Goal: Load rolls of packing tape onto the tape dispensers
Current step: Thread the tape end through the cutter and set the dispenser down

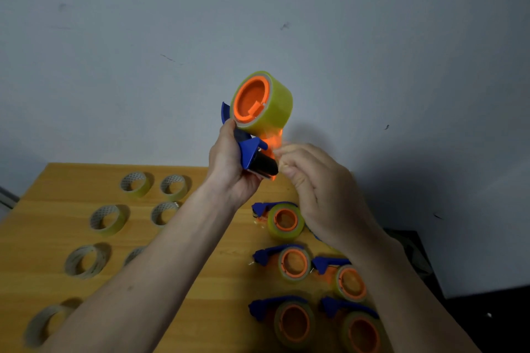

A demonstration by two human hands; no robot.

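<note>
The left hand (229, 169) is gripping the light, rigid dispenser (252, 152) by its blue frame, roll (262, 102) at twelve o'clock. The right hand (312, 180) is pinching near the sticky, flimsy tape end at three o'clock, though blur is hiding whether it is gripping it.

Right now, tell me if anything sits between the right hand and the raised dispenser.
Nothing visible does. The right hand is already at the dispenser, fingers blurred by its front end; the left hand grips it.

Two bare forearms in view, no sleeves reaching into frame. Left hand (229, 169) and right hand (312, 180) both ungloved. No rings, watch or bands visible on wrists or fingers. Small dark mark on the left forearm (130, 288), near the lower left. Right-hand fingertips blurred; nails not readable.
</note>
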